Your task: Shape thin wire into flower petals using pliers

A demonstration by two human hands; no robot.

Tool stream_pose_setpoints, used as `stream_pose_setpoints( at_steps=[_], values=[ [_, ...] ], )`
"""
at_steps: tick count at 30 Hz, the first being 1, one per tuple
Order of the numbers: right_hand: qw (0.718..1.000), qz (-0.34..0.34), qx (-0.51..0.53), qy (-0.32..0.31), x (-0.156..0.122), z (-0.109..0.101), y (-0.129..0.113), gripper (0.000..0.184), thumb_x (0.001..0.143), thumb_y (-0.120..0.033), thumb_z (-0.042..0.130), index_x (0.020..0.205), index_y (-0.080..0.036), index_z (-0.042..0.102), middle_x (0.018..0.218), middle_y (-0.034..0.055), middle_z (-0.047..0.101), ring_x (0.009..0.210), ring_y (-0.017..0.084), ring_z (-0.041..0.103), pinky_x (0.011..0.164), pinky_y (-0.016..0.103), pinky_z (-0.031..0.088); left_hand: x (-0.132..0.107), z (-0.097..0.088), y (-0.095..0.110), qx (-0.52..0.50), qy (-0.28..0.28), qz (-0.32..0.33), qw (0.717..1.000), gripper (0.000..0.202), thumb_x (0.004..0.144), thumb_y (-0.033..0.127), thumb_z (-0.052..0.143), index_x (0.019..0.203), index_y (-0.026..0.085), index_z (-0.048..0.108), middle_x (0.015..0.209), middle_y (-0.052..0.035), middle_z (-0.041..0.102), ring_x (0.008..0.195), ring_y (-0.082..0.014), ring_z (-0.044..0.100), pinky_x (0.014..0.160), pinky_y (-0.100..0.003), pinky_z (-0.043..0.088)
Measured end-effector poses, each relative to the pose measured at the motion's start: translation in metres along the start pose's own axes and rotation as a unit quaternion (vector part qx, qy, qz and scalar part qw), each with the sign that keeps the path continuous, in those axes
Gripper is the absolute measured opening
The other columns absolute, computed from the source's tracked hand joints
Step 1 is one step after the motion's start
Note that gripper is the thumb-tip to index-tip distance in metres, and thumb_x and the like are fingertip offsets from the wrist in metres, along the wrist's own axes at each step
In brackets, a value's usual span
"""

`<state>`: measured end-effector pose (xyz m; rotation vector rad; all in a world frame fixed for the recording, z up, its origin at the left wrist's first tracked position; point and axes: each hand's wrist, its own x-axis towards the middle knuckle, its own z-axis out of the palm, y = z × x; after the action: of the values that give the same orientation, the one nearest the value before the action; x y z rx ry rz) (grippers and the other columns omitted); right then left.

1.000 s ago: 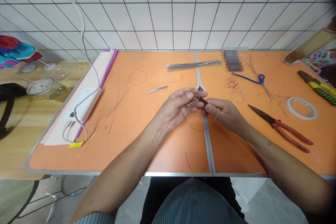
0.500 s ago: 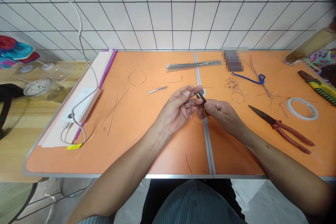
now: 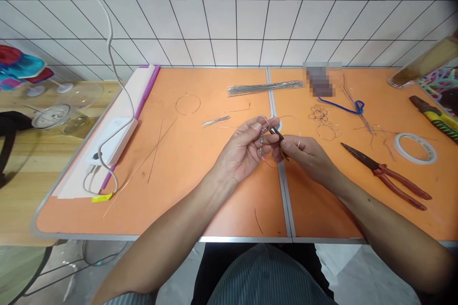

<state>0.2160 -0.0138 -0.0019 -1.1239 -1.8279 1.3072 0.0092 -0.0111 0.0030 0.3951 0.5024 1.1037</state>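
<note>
Bent wire piece above orange table, pinched in left hand. Right hand grips small dark tool, tip at wire. Yellow tag by white cord: marks too small to read.

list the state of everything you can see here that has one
left hand: fingers closed on wire piece
right hand: fingers closed around small tool
wire piece: bent into loops
small tool: held; open or shut, cannot tell
red pliers: lying on table, unheld
tape roll: lying flat
blue stem: bent, looped at one end
wire bundle: straight, lying flat
white cable: slack, curved
</note>
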Motion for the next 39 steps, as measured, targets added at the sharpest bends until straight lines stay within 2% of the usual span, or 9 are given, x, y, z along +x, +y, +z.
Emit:
stream_pose_setpoints(
  at_steps=[4,9,13,23,39],
  values=[
    [1.000,0.006,0.013,-0.010,-0.001,-0.002,0.001,0.059,0.107,-0.070,0.055,0.083,-0.019,0.074,0.080,0.0050,0.071,0.079,0.019,0.067,0.076,0.031,0.051,0.000,0.000,0.001,-0.011,-0.008,-0.016,1.000,0.016,0.108,0.012,0.058,0.104,0.017,0.073,0.117,-0.0079,0.084,0.075,-0.0116,0.081,0.060,-0.016,0.061],
    [0.999,0.005,0.033,-0.016,-0.003,-0.004,-0.002,0.058,0.105,-0.071,0.058,0.084,-0.020,0.076,0.084,0.0062,0.074,0.077,0.020,0.067,0.074,0.032,0.053,0.001,0.000,0.003,-0.003,0.001,-0.034,0.999,0.011,0.105,0.014,0.062,0.104,0.017,0.073,0.124,-0.0102,0.083,0.073,-0.0113,0.080,0.061,-0.017,0.061],
    [1.000,-0.001,0.026,-0.011,-0.002,-0.004,-0.002,0.058,0.105,-0.070,0.059,0.080,-0.020,0.076,0.080,0.0056,0.073,0.076,0.019,0.067,0.072,0.031,0.052,0.001,-0.002,0.002,0.002,-0.009,-0.037,0.999,0.008,0.104,0.015,0.065,0.104,0.018,0.073,0.127,-0.0106,0.083,0.072,-0.0112,0.078,0.059,-0.018,0.059],
    [1.000,0.002,0.026,-0.001,-0.004,-0.003,-0.002,0.059,0.105,-0.070,0.059,0.078,-0.020,0.074,0.079,0.0049,0.073,0.074,0.018,0.067,0.071,0.031,0.050,0.001,-0.002,0.001,0.003,-0.027,-0.030,0.999,0.007,0.102,0.013,0.067,0.101,0.017,0.073,0.113,-0.0090,0.085,0.070,-0.0122,0.079,0.058,-0.017,0.059],
    [0.999,-0.007,0.014,0.032,-0.007,0.007,-0.008,0.063,0.106,-0.072,0.056,0.073,-0.020,0.069,0.069,0.0028,0.064,0.065,0.016,0.059,0.065,0.031,0.045,0.001,0.000,0.003,0.032,-0.016,-0.007,0.999,0.004,0.100,0.015,0.070,0.098,0.015,0.073,0.113,-0.0130,0.085,0.070,-0.0137,0.080,0.056,-0.017,0.058]
  ],
)
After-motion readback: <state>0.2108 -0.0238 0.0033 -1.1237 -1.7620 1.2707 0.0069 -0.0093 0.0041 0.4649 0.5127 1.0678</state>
